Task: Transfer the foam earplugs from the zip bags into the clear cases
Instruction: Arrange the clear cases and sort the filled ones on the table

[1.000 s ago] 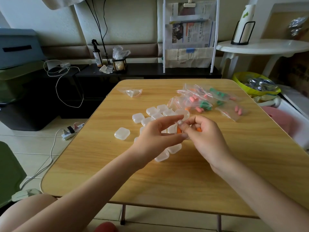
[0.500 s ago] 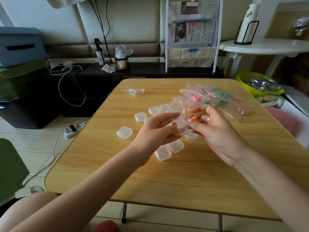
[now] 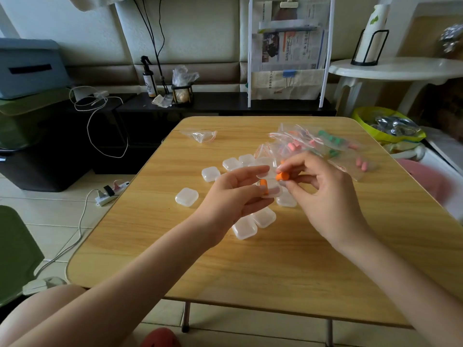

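Since a moment ago both hands have lifted a little off the worktop [image 3: 250,266] and drawn slightly apart, and an orange earplug that was tucked between them now shows plainly at the right fingertips. The right hand [image 3: 323,196] has its grip pinched together on that orange earplug [image 3: 282,176], thumb below and forefinger above, holding it just beside the open clear case [image 3: 271,187] that the left hand [image 3: 233,194] cradles. The left grip is clamped on that case, fingers curled under it and the forefinger stretched over its raised lid, and a second orange earplug [image 3: 263,186] already lies inside it. Below the hands, closed clear cases are scattered on the wood: one alone to the left [image 3: 186,197], two side by side near the left wrist [image 3: 253,222], and several more [image 3: 233,163] behind the left fingers. Farther back, beyond the right hand, lies a heap of zip bags [image 3: 300,144] with red seals, holding pink earplugs [image 3: 293,146] and green earplugs [image 3: 330,139]; one more bag with pink ones [image 3: 362,165] sits off to the right. An empty zip bag [image 3: 200,136] lies apart near the far left edge.
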Demonstrator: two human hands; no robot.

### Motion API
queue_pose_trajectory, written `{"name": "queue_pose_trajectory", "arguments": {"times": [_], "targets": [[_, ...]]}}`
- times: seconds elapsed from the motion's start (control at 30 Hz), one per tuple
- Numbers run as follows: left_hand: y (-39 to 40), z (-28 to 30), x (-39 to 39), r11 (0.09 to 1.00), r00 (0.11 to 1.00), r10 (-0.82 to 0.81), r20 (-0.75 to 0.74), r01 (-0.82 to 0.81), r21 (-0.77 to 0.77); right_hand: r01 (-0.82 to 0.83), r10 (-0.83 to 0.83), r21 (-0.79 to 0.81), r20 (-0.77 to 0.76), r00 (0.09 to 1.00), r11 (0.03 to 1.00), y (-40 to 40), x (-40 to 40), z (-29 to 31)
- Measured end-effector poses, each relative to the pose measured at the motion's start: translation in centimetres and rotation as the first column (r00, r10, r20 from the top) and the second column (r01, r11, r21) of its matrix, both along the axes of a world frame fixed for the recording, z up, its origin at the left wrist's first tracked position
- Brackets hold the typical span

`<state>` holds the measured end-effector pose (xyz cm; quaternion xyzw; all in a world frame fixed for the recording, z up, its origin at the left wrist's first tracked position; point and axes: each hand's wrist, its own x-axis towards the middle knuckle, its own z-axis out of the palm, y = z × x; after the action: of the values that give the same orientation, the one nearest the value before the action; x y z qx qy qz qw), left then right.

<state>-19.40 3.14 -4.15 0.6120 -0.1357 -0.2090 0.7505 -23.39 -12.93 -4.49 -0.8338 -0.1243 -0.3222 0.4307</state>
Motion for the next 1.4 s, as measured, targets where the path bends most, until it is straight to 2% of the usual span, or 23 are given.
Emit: {"name": "queue_pose_trajectory", "arguments": {"times": [0.3,0.4,0.53,0.7,0.87,1.03,1.23,1.33,1.4], "targets": [[0.2,0.1,0.1,0.996,0.998,-0.016,-0.069,0.010,-0.087,-0.051,0.058,-0.158,0.037,0.998,0.986,-0.1,0.1,-0.3],[0.3,0.1,0.3,0.993,0.995,-0.005,-0.095,-0.006,-0.115,-0.057,0.063,-0.161,0.036,0.997,0.985,0.2,0.0,-0.3],[0.2,0.0,0.3,0.997,0.998,-0.009,-0.060,0.004,-0.080,-0.062,0.059,-0.083,-0.036,0.998,0.995,0.3,-0.1,-0.1],[0.2,-0.2,0.3,0.999,0.999,-0.013,-0.035,0.012,-0.039,-0.055,0.051,-0.159,-0.025,0.998,0.986,0.2,0.0,-0.2],[0.6,0.4,0.4,0.996,0.995,-0.087,-0.045,0.087,-0.015,-0.103,0.116,-0.233,0.042,0.992,0.967,-0.3,0.1,0.2],[0.9,0.6,0.5,0.991,0.986,-0.137,-0.092,0.135,-0.023,-0.211,0.203,-0.094,-0.082,0.976,0.973,-0.6,0.1,0.4],[1.0,0.8,0.6,0.986,0.982,-0.155,-0.107,0.147,-0.081,-0.174,0.172,-0.007,-0.118,0.978,0.985,-1.1,0.3,0.3],[1.0,0.7,0.6,0.988,0.983,-0.135,-0.127,0.123,-0.097,-0.143,0.157,0.138,-0.098,0.983,0.980,-1.0,0.5,0.5],[1.1,0.6,0.6,0.986,0.980,-0.138,-0.143,0.122,-0.113,-0.114,0.145,0.210,-0.142,0.979,0.971,-1.1,0.7,0.7]]}}
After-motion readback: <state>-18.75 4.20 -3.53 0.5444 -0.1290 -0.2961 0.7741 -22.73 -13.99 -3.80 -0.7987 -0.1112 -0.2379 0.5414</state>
